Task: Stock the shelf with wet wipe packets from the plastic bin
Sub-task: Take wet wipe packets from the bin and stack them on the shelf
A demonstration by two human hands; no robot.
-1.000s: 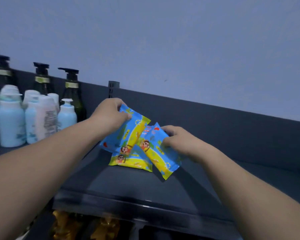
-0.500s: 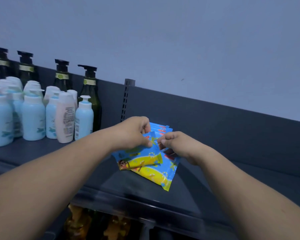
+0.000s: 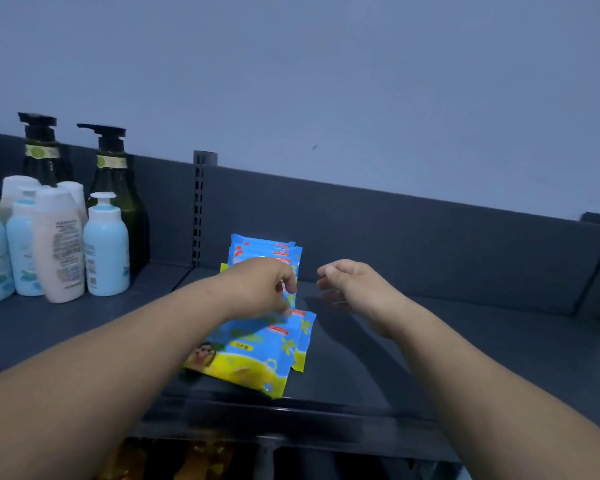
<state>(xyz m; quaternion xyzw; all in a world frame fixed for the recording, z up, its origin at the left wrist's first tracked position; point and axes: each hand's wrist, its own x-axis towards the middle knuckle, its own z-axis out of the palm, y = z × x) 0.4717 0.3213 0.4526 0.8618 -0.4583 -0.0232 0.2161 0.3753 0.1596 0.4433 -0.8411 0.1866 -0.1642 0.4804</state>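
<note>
Several blue and yellow wet wipe packets lie on the dark shelf (image 3: 447, 344). A front stack of packets (image 3: 257, 355) lies flat near the shelf's front edge. Behind it, more packets (image 3: 262, 247) lean toward the back panel. My left hand (image 3: 260, 285) hovers over the stacks with loosely curled fingers, its thumb tip touching the upper edge of the front packet. My right hand (image 3: 350, 282) is just right of the packets, loosely curled and holding nothing. The plastic bin is out of view.
Light blue and pale pink lotion bottles (image 3: 59, 244) stand on the shelf at the left, with dark green pump bottles (image 3: 115, 188) behind them. A slotted upright (image 3: 198, 209) divides the back panel. Golden items (image 3: 201, 462) show on the shelf below.
Both hands pinched the packets before. Now the packets rest on the shelf, my right hand has let go and pulled away to the right, and my left hand has loosened.
</note>
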